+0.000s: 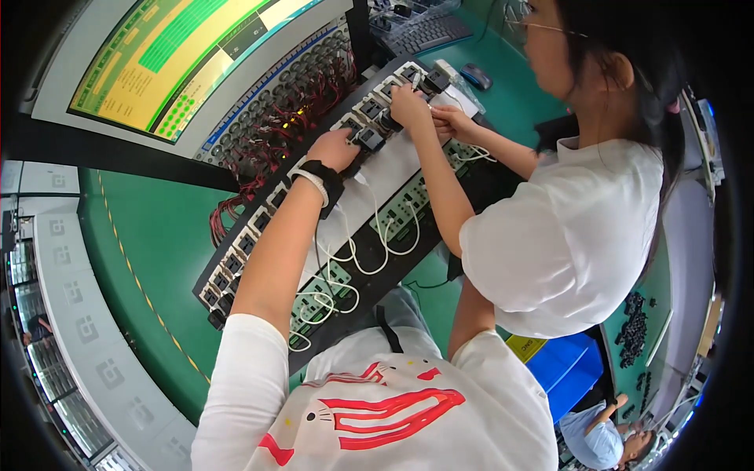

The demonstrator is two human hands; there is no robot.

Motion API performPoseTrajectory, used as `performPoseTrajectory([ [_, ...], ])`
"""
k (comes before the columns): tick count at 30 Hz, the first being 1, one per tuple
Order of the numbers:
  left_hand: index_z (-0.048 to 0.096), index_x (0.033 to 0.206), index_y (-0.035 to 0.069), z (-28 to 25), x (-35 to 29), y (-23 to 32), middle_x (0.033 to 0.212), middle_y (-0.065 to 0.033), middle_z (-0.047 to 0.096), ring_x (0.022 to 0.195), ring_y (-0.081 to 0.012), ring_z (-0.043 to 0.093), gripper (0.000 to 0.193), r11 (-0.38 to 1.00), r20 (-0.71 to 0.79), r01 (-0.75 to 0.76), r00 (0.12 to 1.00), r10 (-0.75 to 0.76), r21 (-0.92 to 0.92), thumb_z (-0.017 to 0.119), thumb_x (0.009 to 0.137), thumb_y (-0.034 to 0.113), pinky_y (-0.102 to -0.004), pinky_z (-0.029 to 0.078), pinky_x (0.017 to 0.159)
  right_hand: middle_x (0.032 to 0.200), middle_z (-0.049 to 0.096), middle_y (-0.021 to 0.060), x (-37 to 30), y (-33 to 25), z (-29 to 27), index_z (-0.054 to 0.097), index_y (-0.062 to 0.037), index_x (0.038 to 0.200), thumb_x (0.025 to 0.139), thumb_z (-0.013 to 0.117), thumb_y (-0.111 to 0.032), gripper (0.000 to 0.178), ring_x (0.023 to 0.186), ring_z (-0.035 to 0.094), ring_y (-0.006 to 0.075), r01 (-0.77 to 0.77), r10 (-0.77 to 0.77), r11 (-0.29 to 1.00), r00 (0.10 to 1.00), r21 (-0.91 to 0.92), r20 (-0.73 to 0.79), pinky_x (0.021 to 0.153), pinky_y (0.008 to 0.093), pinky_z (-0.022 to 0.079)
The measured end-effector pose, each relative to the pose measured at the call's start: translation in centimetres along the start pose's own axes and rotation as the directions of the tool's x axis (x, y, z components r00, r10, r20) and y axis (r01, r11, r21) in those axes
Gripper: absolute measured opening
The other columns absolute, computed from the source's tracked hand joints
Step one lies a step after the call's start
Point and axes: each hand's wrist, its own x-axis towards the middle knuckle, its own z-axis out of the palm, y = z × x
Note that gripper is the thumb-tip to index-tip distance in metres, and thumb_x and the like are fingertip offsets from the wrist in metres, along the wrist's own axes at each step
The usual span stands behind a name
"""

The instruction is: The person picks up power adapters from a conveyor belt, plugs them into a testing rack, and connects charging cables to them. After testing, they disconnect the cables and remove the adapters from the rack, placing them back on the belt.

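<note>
My left hand [334, 149], with a black watch and a pale band at its wrist, has its fingers curled against a black block-shaped power adapter [369, 140] on a long socket rack [259, 222]. My right upper arm [473, 310] passes behind the co-worker's white sleeve, and I cannot follow it surely to a hand. Farther along the rack, one hand [410, 108] grips something dark beside the sockets; its forearm emerges at that sleeve, and whose it is stays unclear. Close by, the co-worker's hand [452, 122] pinches at a thin white cable. White cables [389, 250] loop over the rack.
A large screen [196, 59] stands beyond the rack above bundled red wires [322, 86]. A keyboard [428, 33] and mouse [476, 76] lie at the far right. The co-worker [573, 228] leans in close on my right. Behind sits a blue bin [565, 369]; another person [593, 436] works lower right.
</note>
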Motion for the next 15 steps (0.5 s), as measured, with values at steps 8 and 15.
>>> performPoseTrajectory([
  [8, 0.06, 0.115, 0.006, 2.9, 2.1, 0.4, 0.108, -0.0187, 0.063, 0.103, -0.0359, 0.057, 0.042, 0.992, -0.056, 0.046, 0.997, -0.052, -0.116, 0.059, 0.083, 0.033, -0.0438, 0.045, 0.088, 0.091, 0.056, 0.0018, -7.9, -7.8, 5.0, 0.05, -0.0069, 0.121, 0.095, 0.046, -0.017, 0.027, 0.063, 0.043, 0.007, -0.198, 0.206, 0.977, 0.972, -0.085, 0.109, 0.054, 0.0215, 0.036],
  [15, 0.065, 0.109, 0.008, 2.0, 2.0, 2.3, 0.107, -0.0172, 0.064, 0.1, -0.0351, 0.059, 0.035, 0.99, -0.027, 0.045, 0.998, -0.049, -0.137, 0.061, 0.082, 0.03, -0.0424, 0.046, 0.086, 0.08, 0.06, 0.012, -1.0, -17.0, 15.3, 0.058, 0.0007, 0.094, 0.096, 0.046, -0.022, 0.026, 0.072, 0.057, 0.0261, 0.075, 0.079, 0.956, 0.867, -0.285, 0.493, 0.067, 0.0348, 0.045],
])
